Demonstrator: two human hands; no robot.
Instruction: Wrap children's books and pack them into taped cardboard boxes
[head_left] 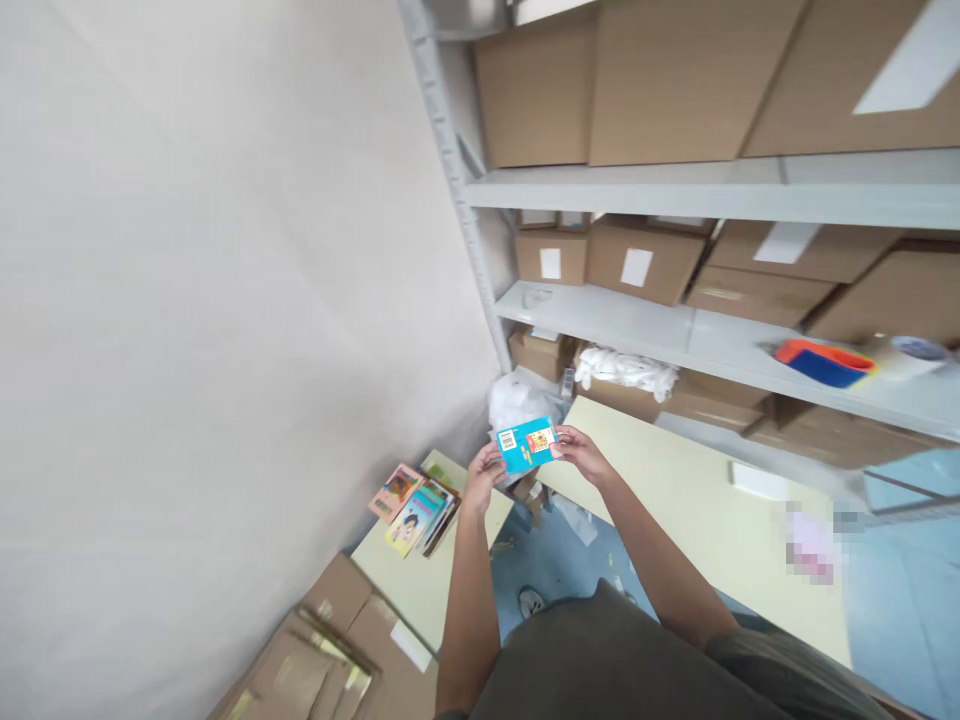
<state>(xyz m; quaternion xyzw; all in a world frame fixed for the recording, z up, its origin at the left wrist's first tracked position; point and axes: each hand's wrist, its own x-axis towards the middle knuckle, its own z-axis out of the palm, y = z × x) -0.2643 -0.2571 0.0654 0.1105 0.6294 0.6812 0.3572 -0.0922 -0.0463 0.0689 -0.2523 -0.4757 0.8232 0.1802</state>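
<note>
A thin blue book [523,458] with a barcode and a small colored picture on its cover is held out in front of me, above the floor between two tables. My left hand [484,480] grips its left edge, fingers closed on it. On the opposite edge, my right hand [584,454] pinches the book with the thumb on the face toward me. Below and left of my left hand, a stack of picture books [421,515] lies on the small pale table [425,600]. Beside my right arm extends a longer pale table [660,490].
Shelves [675,197] with cardboard boxes [667,80] stand ahead and right. White cloth items [628,370] lie on a lower box; tape rolls [911,352] sit on the middle shelf. A white box [757,480] rests on the long table. Flattened cardboard [330,640] is at lower left, beside the wall [225,300].
</note>
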